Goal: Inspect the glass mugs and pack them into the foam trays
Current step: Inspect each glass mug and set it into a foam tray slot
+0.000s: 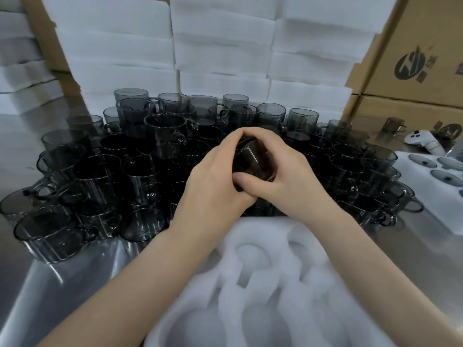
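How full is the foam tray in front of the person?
Empty, as far as shown: the foam tray shows bare white pockets, nothing inside.

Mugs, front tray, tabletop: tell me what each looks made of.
Mugs: smoky grey glass, glossy; you can see through the walls, and the rims glint.
Front tray: white foam, matte and soft-looking, with moulded round pockets, though blurred here.
Tabletop: probably stainless steel with a brushed finish; it dully mirrors the mugs and the light.
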Demonstrator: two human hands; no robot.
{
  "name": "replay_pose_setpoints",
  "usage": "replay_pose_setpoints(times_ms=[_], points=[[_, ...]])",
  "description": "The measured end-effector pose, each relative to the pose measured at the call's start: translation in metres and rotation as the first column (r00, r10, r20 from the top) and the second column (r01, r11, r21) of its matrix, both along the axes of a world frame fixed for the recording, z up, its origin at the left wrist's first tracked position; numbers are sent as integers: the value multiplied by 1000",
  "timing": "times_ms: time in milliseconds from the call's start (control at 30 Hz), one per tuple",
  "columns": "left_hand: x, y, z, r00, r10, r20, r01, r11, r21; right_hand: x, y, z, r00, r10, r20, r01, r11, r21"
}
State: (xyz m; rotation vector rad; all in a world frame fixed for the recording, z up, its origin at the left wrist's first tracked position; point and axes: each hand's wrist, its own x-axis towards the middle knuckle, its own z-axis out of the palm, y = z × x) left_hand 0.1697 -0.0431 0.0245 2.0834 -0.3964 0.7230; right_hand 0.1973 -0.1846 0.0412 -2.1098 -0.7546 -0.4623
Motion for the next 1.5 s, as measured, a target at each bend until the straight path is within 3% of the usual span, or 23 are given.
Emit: replay_pose_setpoints(times_ms=[100, 333, 467, 600, 700, 800, 867, 933, 1067, 1233, 1300, 1400, 1467, 1500], points=[[-1, 1, 2, 999, 9, 31, -9, 1000, -13, 0, 0, 0, 1000, -18, 3, 18, 1000, -22], [-6, -1, 6, 996, -67, 56, 74, 986, -147, 2, 0, -1, 993, 87, -74, -67, 967, 246], [-5, 1, 5, 991, -102, 81, 113, 984, -140, 4, 0, 2, 947, 240, -213, -102, 855, 508], [-5, 3, 3, 986, -140, 92, 153, 975, -162, 5, -3, 4, 880, 352, -319, -74, 765, 639], [-3, 3, 1, 975, -172, 140, 190, 973, -129, 8, -7, 5, 800, 477, -363, -80, 685, 724], [-2, 5, 1, 968, -209, 142, 224, 969, -107, 8, -6, 7, 612, 641, -463, -91, 639, 764], [0, 6, 1, 968, -226, 109, 236, 967, -92, 7, -5, 6, 506, 677, -534, -113, 666, 738], [0, 5, 0, 974, -215, 68, 218, 975, -39, 6, -5, 3, 523, 639, -564, -138, 716, 684], [-2, 0, 1, 991, -124, 40, 125, 992, -16, 5, 2, 1, 671, 514, -534, -56, 753, 656], [-3, -6, 0, 956, -173, 237, 162, 985, 66, 6, 3, 6, 678, 487, -550, 51, 715, 697], [-3, -4, 1, 931, -246, 271, 231, 969, 87, 6, -2, 7, 630, 543, -555, 36, 694, 719], [-5, 0, 3, 911, -321, 259, 299, 946, 123, 6, -6, 6, 447, 676, -585, -47, 671, 740], [-4, 0, 4, 928, -283, 244, 258, 958, 127, 7, -9, 4, 323, 729, -603, -70, 654, 753], [-4, 0, 5, 938, -247, 244, 223, 967, 123, 8, -10, 4, 308, 733, -607, -78, 655, 752]])
